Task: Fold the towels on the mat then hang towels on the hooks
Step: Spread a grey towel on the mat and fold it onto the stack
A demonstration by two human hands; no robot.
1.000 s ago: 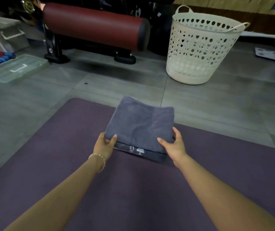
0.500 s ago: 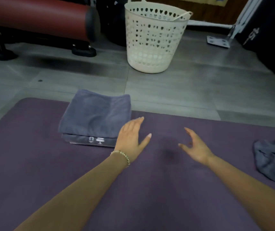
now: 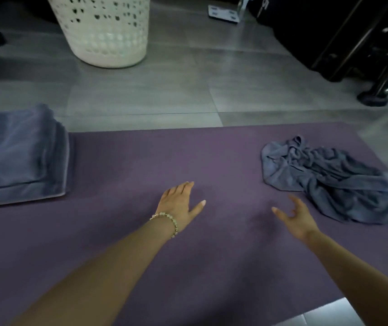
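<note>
A folded grey-blue towel (image 3: 18,156) lies at the left end of the purple mat (image 3: 141,161), with its label edge facing me. A crumpled grey-blue towel (image 3: 329,182) lies in a heap at the mat's right end. My left hand (image 3: 180,203), with a bead bracelet on the wrist, hovers over the middle of the mat, fingers straight and empty. My right hand (image 3: 295,215) is stretched out just left of the crumpled towel, fingers spread, holding nothing and not touching it.
A white perforated laundry basket (image 3: 103,31) stands on the grey tiled floor beyond the mat. Black gym equipment with metal legs (image 3: 362,43) fills the far right corner. A small grey plate (image 3: 223,12) lies on the floor behind.
Both hands let go of the folded towel and moved right across the mat. The view has swung right, so the crumpled towel is now fully in sight near my right hand.
</note>
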